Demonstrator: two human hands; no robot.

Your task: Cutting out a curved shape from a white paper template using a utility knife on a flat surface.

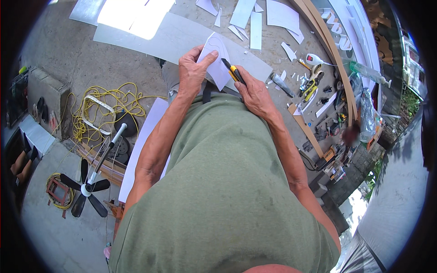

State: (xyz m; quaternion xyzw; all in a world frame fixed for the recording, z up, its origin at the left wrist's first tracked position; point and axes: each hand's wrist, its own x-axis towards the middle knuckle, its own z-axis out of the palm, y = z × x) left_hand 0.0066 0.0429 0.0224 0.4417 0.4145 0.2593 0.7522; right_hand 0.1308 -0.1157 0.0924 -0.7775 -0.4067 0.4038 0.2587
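My left hand [193, 68] pinches a white sheet piece [217, 73] between thumb and fingers, its upper edge rounded and a curved line showing near the top. In my right hand [255, 91] is a yellow and black utility knife [235, 74], its tip close to the right edge of the piece. Whether the blade touches the piece I cannot tell. Both hands are in front of my body, above a large grey-white sheet [182, 38] on the ground.
White offcuts [282, 18] lie scattered ahead. Hand tools [312, 88] and a white glue gun [314, 59] lie to the right, near a long curved brown strip [334, 52]. A tangled yellow cord [109, 102] and a black-bladed fan [86, 187] are on the left.
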